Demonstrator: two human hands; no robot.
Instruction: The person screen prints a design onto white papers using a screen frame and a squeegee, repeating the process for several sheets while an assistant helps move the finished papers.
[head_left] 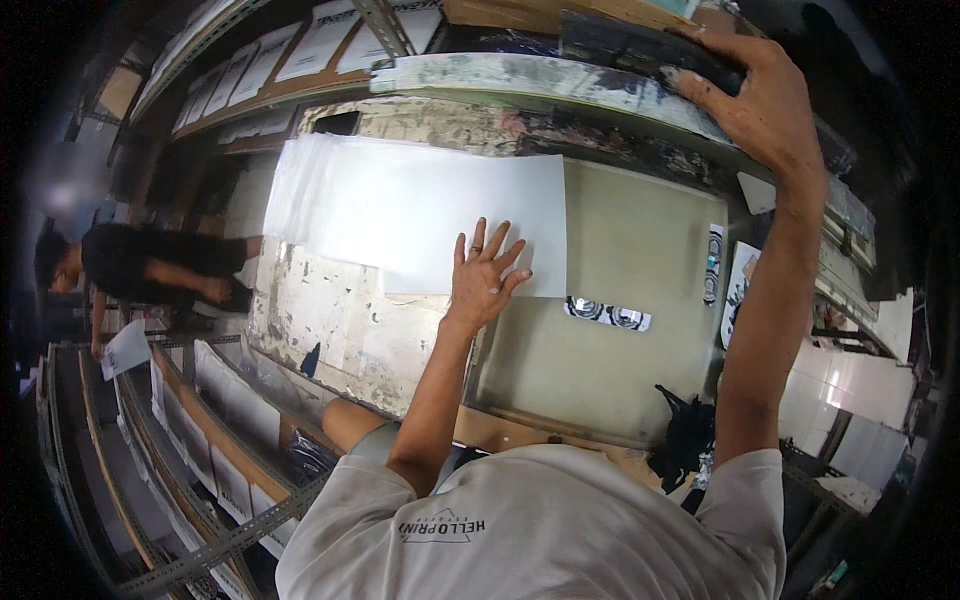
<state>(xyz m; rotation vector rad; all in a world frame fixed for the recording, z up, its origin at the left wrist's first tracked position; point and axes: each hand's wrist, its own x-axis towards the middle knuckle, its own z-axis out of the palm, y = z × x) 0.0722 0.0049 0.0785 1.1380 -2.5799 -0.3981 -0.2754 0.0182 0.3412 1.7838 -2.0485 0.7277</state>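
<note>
My left hand (482,283) lies with fingers spread on a large white sheet (420,205), near its right end. The sheet covers part of a pale greenish board (600,390) and a worn, paint-flecked surface (330,320) on the left. A small printed strip (607,314) with round dark designs rests on the board just beside the sheet's corner. At the upper right, my right hand (765,110) is closed around the end of a dark flat bar (640,50). This bar is just above a long, paint-stained white beam (500,75).
Another printed strip (713,265) sits at the board's right edge. Crumpled black material (685,430) lies by its lower right corner. Racks with white sheets (240,400) stand at the left. A person (160,260) on the far left holds a white sheet (126,350).
</note>
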